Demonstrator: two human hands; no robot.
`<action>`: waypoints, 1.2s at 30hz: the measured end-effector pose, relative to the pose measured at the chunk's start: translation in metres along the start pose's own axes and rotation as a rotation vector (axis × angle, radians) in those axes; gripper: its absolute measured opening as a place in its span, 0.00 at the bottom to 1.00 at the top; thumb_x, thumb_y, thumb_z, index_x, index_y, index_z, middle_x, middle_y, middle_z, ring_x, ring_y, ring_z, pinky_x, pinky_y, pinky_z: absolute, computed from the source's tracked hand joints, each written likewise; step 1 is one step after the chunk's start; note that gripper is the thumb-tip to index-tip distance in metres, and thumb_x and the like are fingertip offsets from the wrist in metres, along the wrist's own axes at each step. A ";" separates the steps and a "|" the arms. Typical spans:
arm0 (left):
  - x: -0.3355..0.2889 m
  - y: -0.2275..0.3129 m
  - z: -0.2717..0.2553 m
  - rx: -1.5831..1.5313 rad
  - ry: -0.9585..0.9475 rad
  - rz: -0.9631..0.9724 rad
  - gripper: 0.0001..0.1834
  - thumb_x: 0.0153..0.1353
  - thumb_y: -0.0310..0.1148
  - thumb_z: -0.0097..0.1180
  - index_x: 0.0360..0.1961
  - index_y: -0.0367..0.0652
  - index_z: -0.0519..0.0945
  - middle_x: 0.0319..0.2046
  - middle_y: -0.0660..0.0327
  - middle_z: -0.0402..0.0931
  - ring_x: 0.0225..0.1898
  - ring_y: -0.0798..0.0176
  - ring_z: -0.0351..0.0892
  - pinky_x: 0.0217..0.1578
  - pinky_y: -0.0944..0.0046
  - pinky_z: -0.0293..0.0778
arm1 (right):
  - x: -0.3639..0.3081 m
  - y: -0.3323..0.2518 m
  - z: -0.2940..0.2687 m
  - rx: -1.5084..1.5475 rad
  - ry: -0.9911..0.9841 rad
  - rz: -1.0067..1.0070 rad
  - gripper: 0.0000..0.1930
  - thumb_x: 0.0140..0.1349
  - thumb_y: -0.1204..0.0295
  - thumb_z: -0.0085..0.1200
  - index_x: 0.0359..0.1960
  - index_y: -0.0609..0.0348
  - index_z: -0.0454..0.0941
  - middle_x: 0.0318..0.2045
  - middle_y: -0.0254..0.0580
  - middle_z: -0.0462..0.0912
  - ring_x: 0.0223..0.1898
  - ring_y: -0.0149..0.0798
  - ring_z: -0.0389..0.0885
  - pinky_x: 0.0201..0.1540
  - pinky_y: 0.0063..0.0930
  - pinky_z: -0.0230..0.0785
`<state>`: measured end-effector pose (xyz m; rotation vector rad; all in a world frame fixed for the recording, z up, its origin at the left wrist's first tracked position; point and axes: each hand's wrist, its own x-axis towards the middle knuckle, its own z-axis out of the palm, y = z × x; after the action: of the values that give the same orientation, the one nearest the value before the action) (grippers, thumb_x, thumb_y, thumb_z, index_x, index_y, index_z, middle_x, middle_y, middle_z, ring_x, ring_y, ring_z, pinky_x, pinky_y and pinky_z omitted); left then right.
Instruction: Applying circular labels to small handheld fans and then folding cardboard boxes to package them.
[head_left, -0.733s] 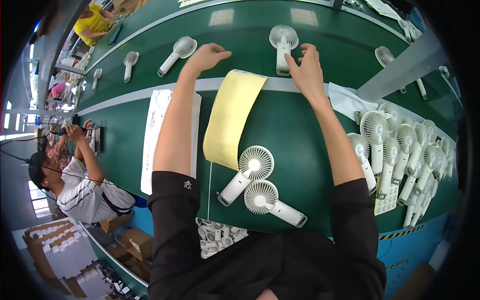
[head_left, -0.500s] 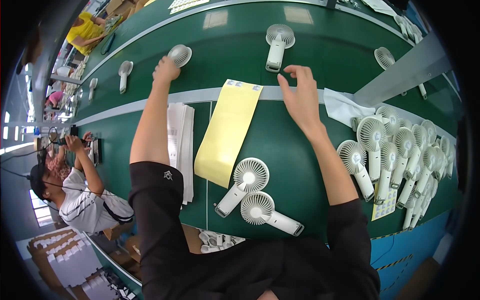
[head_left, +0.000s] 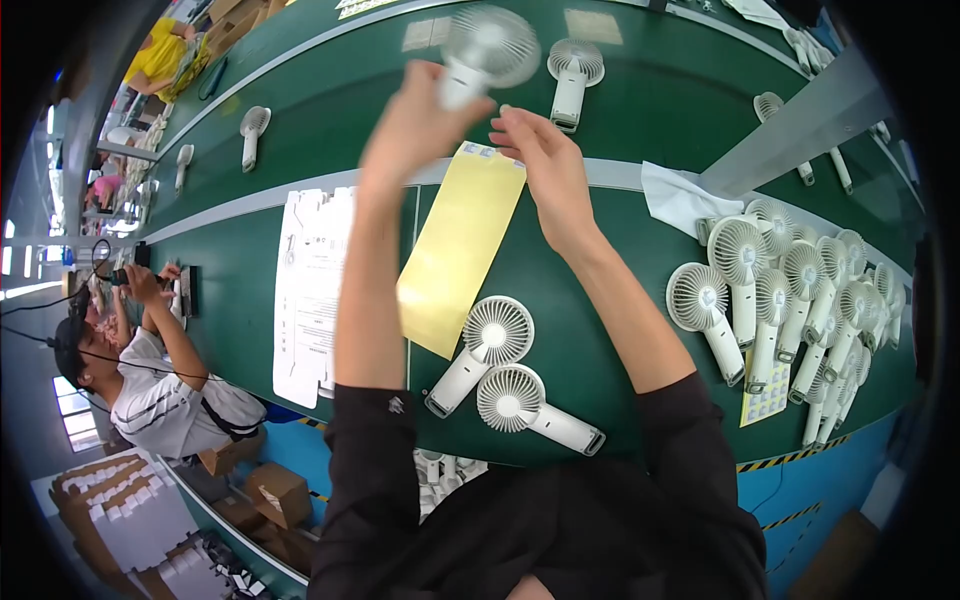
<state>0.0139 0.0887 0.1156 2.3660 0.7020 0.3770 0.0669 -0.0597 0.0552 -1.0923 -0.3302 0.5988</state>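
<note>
My left hand (head_left: 415, 125), smeared by motion, grips the handle of a white handheld fan (head_left: 492, 45) and holds it above the green bench. Just right of it, my right hand (head_left: 552, 175) is empty, its fingers part bent and apart, close to the far end of a yellow backing sheet (head_left: 455, 255). A few small labels are left along that far edge. Nearer to me lie two white handheld fans, one (head_left: 498, 330) pointing its handle to the lower left, the other (head_left: 512, 397) to the lower right.
Many white fans (head_left: 740, 250) lie heaped at the right, over a sheet of labels (head_left: 765, 400). White printed card sheets (head_left: 310, 290) lie left. Another fan (head_left: 575, 65) rests on the far green surface. A grey metal post (head_left: 800, 140) slants in at the right. A co-worker (head_left: 165, 390) works at left.
My left hand has picked up the fan from the far surface and carried it right. My right hand has moved left, toward it. The card sheets at left now show more fully.
</note>
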 end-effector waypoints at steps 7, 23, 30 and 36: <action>-0.066 0.008 0.053 -0.532 -0.267 0.090 0.32 0.65 0.42 0.62 0.59 0.31 0.66 0.39 0.47 0.82 0.42 0.54 0.84 0.42 0.59 0.77 | -0.018 0.004 -0.033 0.095 0.089 0.084 0.20 0.74 0.59 0.50 0.51 0.67 0.77 0.40 0.39 0.82 0.41 0.27 0.78 0.46 0.25 0.70; -0.041 -0.078 0.096 0.178 -0.005 -0.041 0.39 0.55 0.55 0.68 0.54 0.32 0.74 0.50 0.46 0.69 0.54 0.47 0.66 0.57 0.55 0.67 | -0.070 -0.040 -0.094 0.141 -0.122 0.190 0.19 0.72 0.68 0.53 0.58 0.69 0.72 0.47 0.44 0.81 0.49 0.36 0.81 0.56 0.35 0.73; -0.047 -0.082 0.107 0.283 0.209 -0.019 0.38 0.53 0.55 0.70 0.52 0.33 0.74 0.53 0.47 0.66 0.57 0.46 0.61 0.62 0.52 0.58 | -0.082 -0.045 -0.093 0.120 -0.168 0.222 0.18 0.71 0.68 0.54 0.57 0.66 0.73 0.45 0.42 0.83 0.47 0.34 0.82 0.54 0.34 0.74; -0.031 -0.081 0.094 0.054 0.133 -0.223 0.39 0.47 0.53 0.75 0.49 0.32 0.75 0.50 0.46 0.69 0.54 0.50 0.67 0.58 0.54 0.66 | -0.081 -0.041 -0.093 0.018 -0.153 0.220 0.19 0.70 0.66 0.57 0.56 0.66 0.75 0.44 0.41 0.83 0.46 0.33 0.83 0.53 0.32 0.74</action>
<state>-0.0023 0.0780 -0.0111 2.2975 1.0394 0.4245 0.0635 -0.1901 0.0552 -1.0752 -0.3385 0.8825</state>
